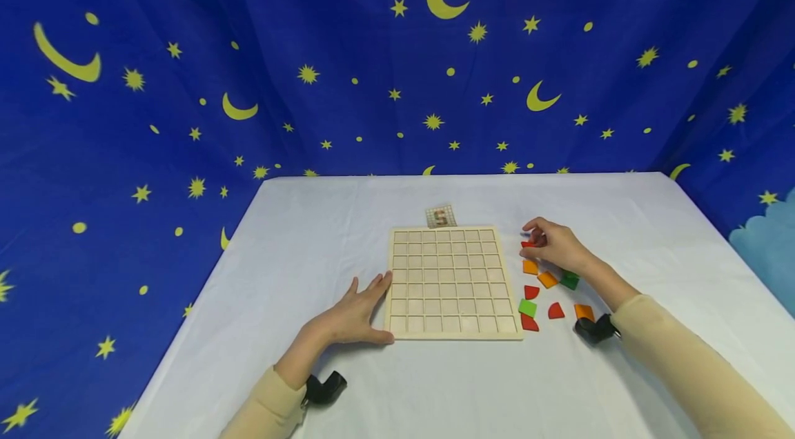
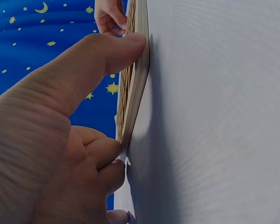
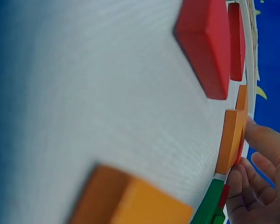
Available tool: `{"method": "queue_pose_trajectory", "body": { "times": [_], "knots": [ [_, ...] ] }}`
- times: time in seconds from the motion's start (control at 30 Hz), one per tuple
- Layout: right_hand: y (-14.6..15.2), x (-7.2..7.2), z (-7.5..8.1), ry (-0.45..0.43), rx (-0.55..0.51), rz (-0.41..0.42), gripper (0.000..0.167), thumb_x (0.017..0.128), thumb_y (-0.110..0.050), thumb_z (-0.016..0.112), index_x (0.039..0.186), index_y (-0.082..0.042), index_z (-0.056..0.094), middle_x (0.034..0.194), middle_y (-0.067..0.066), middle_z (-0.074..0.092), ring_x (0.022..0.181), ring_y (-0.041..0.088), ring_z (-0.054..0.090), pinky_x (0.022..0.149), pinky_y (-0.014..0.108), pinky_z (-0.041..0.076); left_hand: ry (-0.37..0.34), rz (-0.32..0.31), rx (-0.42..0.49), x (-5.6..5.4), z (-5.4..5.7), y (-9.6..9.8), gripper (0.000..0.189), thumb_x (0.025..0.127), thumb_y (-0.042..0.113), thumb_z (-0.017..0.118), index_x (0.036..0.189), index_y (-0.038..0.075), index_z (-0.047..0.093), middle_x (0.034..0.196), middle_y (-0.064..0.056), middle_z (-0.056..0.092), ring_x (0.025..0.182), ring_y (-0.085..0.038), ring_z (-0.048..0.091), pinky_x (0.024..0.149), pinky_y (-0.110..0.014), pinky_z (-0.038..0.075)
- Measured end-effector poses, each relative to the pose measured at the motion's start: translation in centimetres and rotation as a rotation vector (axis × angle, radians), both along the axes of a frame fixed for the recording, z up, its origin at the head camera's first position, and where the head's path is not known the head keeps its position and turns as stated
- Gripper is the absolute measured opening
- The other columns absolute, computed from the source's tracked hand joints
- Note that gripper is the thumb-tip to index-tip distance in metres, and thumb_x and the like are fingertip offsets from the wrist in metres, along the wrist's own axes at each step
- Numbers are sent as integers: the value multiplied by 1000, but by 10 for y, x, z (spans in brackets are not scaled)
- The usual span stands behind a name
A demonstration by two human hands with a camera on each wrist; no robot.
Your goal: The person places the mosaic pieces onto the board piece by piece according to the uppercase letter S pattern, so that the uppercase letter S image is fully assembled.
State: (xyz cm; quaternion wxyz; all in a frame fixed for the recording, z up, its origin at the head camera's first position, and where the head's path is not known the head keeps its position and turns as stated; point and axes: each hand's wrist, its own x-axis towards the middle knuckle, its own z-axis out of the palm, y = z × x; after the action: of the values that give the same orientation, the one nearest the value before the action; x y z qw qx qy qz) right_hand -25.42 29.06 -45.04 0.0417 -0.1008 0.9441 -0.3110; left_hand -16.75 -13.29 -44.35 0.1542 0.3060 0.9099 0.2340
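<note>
A square wooden grid board [image 1: 451, 283] lies flat on the table, its squares bare. My left hand [image 1: 359, 315] is at its left side, fingers spread against the edge and thumb on the near corner; the left wrist view shows the thumb [image 2: 126, 49] on the rim. To the right of the board my right hand [image 1: 559, 246] reaches down among coloured wooden pieces. Its thumb and fingers lie around a red piece [image 1: 528, 244], partly hidden; I cannot tell if they grip it. Orange pieces [image 3: 229, 140] stand before these fingers in the right wrist view.
Around the right hand lie orange squares [image 1: 548, 279], red quarter-rounds [image 1: 555, 310], a light green square [image 1: 528, 308] and a dark green piece [image 1: 569, 280]. A small patterned card [image 1: 441, 216] touches the board's far edge. Blue starry cloth [image 1: 373, 45] hangs behind the white-covered table [image 1: 298, 246].
</note>
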Motion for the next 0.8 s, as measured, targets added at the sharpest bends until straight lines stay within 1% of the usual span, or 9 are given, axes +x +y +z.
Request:
{"method": "queue_pose_trajectory", "body": {
  "times": [0.1,0.23,0.37,0.53,0.63,0.7,0.8],
  "knots": [
    [1,1,1,-13,-9,10,49,80,-21,76,119,-2,54,100,14,60,75,22,52,65,29,50,-2,-2,6,0,0,0,108,74,41,78,149,-4,15,152,-21,19,140,-31,17,110,-57,-1],
    [5,1,0,-16,-44,71,45,82,-14,74,122,-4,55,111,16,61,70,20,52,62,28,50,-3,-5,8,0,0,0,108,74,41,78,149,-4,14,152,-21,19,140,-31,18,109,-58,-1],
    [6,1,0,6,-56,103,41,83,-9,71,121,-6,56,109,15,63,68,20,53,60,28,50,0,-5,13,0,1,0,108,74,40,78,149,-4,15,152,-21,20,140,-31,18,109,-58,0],
    [4,3,0,24,-45,95,37,83,-7,71,118,-6,57,105,13,64,68,19,52,59,27,49,-1,-1,6,0,0,-1,108,74,41,78,149,-3,14,152,-21,20,140,-30,19,110,-57,-1],
    [3,3,0,17,-46,85,38,83,-7,71,119,-6,56,105,14,63,70,21,53,60,29,51,2,-3,5,0,0,-1,108,74,42,78,149,-3,15,151,-22,20,140,-30,19,110,-57,0],
    [2,4,2,12,-54,61,40,84,-8,70,120,-5,54,107,13,62,76,23,56,65,31,53,4,-6,9,0,-1,-1,108,73,41,78,149,-4,15,151,-23,21,140,-31,20,110,-57,0],
    [2,5,7,28,-81,23,43,85,-9,70,122,-2,50,110,16,60,88,29,58,75,40,54,10,-10,14,-1,-1,-1,108,74,41,78,148,-5,15,151,-24,21,139,-32,21,110,-58,0]
  ]
}}
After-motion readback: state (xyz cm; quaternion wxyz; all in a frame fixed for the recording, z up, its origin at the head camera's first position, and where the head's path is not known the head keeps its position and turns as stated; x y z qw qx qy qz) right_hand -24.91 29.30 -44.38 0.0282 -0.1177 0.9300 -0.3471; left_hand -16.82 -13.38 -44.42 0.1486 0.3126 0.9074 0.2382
